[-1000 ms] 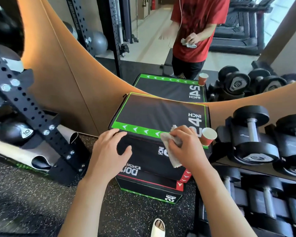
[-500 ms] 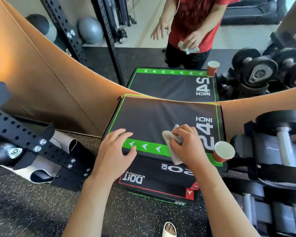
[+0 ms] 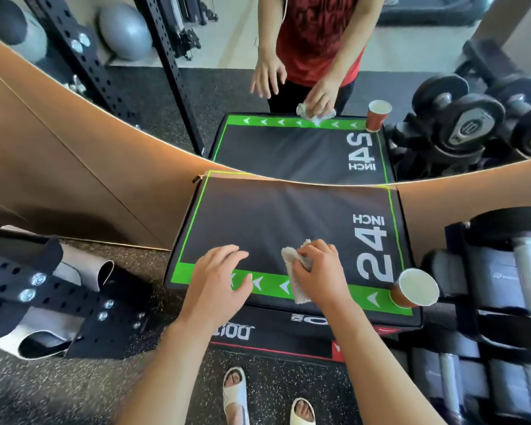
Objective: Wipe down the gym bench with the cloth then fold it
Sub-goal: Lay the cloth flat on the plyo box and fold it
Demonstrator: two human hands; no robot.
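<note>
The gym bench is a black padded box with green edging and a white "24 INCH" mark, set against a mirror wall. My right hand grips a crumpled white cloth and holds it on the box top near the front green strip. My left hand rests flat on the front left part of the top, fingers spread.
A red paper cup stands on the box's front right corner. Dumbbells on a rack crowd the right side. A black perforated rack arm and rolled mat lie left. The mirror shows my reflection.
The view has tilted down and closer over the box. Both hands have moved further onto the top, the cloth now lying on the black surface by the green strip.
</note>
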